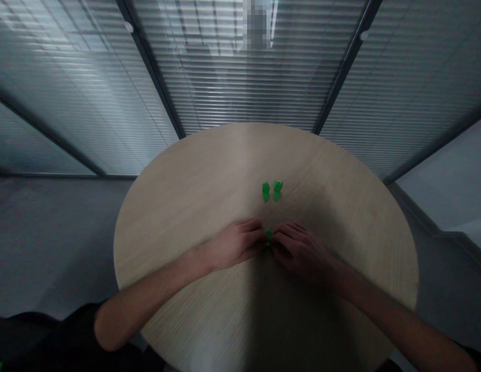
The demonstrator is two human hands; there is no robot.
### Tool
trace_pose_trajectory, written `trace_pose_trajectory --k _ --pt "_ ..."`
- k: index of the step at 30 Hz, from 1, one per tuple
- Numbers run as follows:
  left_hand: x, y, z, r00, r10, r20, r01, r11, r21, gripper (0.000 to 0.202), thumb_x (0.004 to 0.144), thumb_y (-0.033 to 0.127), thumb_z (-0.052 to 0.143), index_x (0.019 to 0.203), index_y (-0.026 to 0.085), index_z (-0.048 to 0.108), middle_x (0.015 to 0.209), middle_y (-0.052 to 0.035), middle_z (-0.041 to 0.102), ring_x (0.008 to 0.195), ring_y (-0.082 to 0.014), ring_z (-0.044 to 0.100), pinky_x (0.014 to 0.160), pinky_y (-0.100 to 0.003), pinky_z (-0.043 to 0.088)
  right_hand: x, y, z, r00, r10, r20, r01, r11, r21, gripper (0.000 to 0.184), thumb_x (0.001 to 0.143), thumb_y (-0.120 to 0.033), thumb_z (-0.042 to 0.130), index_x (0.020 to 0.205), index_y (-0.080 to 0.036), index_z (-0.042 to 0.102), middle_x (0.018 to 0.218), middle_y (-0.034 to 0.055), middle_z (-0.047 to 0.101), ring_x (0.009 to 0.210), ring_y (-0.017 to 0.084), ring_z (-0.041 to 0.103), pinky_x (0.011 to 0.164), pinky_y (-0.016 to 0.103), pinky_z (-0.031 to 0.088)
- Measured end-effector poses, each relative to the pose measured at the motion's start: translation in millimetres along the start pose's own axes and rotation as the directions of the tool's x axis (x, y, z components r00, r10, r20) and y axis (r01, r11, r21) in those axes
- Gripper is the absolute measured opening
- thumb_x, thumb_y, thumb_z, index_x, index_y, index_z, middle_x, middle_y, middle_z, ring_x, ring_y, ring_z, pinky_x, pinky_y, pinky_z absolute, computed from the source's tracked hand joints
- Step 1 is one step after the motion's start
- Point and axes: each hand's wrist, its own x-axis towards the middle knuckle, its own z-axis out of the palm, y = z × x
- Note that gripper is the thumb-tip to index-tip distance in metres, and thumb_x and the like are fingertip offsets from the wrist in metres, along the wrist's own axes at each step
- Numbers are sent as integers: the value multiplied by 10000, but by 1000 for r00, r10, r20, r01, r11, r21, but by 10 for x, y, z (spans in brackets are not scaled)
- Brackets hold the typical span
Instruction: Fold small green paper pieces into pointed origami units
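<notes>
**Reader:** What is on the round wooden table (194, 201)?

**Describer:** 3 small, bright green pieces, each crumpled or folded into an uneven shape, though the material is hard to tell. 2 folded green pieces (272, 191) lie side by side, just apart, near the middle of the round wooden table. They are narrow and leaf-like, with slightly jagged edges. A third green piece (268, 237) sits closer to the table's near edge, and most of it is hidden by fingers.

**Reader:** And the hands?

**Describer:** Both are bare and meet above the table, a little nearer the person than its middle. The left hand (236, 245) and right hand (302, 253) curve inward, with their fingers bent and tips close together. Between those fingertips they pinch the third green piece, holding it just beyond the 2 folded green pieces' reach.

**Reader:** What surrounds the table?

**Describer:** A black sleeve (58, 336) shows at the table's near left, above the left forearm. Beyond the table's far edge stand glass walls with slatted blinds (240, 77), and a grey floor (58, 243) spreads out below the table on both sides.
</notes>
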Motion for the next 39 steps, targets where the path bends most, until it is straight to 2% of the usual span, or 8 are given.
trace_pose_trajectory --k 6,10,14,22,27,31,39 --pt "15 -1 9 999 -52 6 52 998 -38 185 1037 260 528 1030 143 671 959 -79 619 868 -209 613 793 -330 516 21 -43 -21 995 104 13 -104 993 48 42 926 -152 652 915 -179 682 935 75 700 889 240 659 849 388 502" --pt "24 26 5 995 -96 -6 95 994 -59 188 1036 256 521 940 149 642 894 -57 600 831 -197 602 749 -314 497 57 -83 -12 962 272 32 -274 950 150 66 878 -117 683 853 -173 662 869 44 674 819 202 641 812 358 485" --pt "32 65 9 988 -151 -20 150 988 -41 171 1022 244 535 910 151 625 885 -56 601 816 -196 596 736 -317 489 79 -91 4 938 345 34 -344 913 220 98 856 -105 683 804 -176 640 833 36 662 792 194 623 778 348 465" --pt "40 102 22 977 -213 -14 213 977 -1 216 1049 263 491 910 149 611 881 -59 601 813 -200 597 748 -330 496 94 -109 26 918 395 30 -393 901 183 119 881 -147 672 788 -186 608 823 45 669 797 207 624 785 363 453" --pt "29 104 39 979 -203 -6 203 978 45 222 1061 257 458 933 146 601 903 -68 605 842 -211 599 774 -342 501 91 -115 28 913 406 46 -409 903 132 105 906 -172 661 812 -179 614 848 59 676 817 223 625 811 385 456" --pt "29 110 44 978 -210 2 210 977 49 217 1058 252 465 920 146 595 896 -68 597 838 -211 592 779 -345 503 88 -115 20 906 418 71 -424 896 131 120 922 -182 651 809 -174 610 856 67 674 821 225 623 794 378 456" --pt "34 144 42 963 -268 -17 269 963 31 197 1033 238 491 889 150 592 881 -64 598 810 -206 589 748 -342 500 97 -98 20 909 415 43 -417 898 143 145 893 -187 663 768 -186 589 795 45 646 740 201 596 740 361 440"
